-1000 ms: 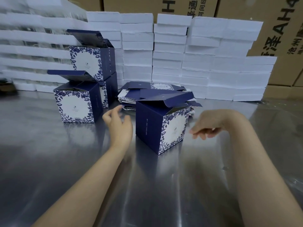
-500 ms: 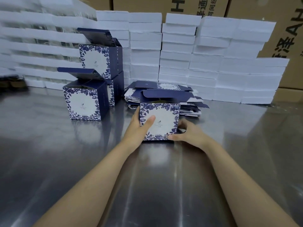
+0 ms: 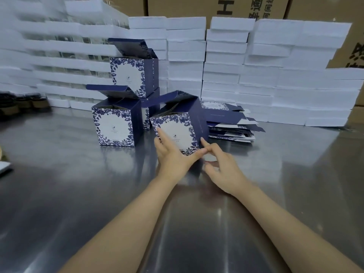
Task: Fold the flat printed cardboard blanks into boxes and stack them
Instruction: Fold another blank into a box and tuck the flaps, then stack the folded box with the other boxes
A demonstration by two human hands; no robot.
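Since half a second ago the box [image 3: 177, 127] has left its square stance on the bench [image 3: 78, 194]. It is now tipped, its top leaning toward 11 o'clock, and it looks lifted off the steel and nearer the finished boxes. The left hand [image 3: 173, 156] grasps it, with the thumb pressed on the printed front panel and the fingers running along the lower edge, apparently under the base. I judge this grip carries the weight while keeping the open top upward. The right hand [image 3: 222, 168] holds nothing. Its forefinger touches the box's lower right corner and its other fingers curl loosely, which seems a steadying touch.

Finished boxes [image 3: 116, 125] stand at 10 o'clock of the held one, one on the bench in front and another perched higher behind. Their lids are left raised, so the new box probably goes beside or on them. Flat blanks [image 3: 230, 125] lie in a loose pile at 3 o'clock, handy for the right hand.

The card is thin matte navy board with crisp creases and a white panel ringed by blue leaf print. The bench is brushed steel, glossy enough to mirror the arms. Rough-edged white foam slabs [image 3: 236, 75] are stacked like bricks at 12 o'clock, with brown cartons [image 3: 197, 4] behind.
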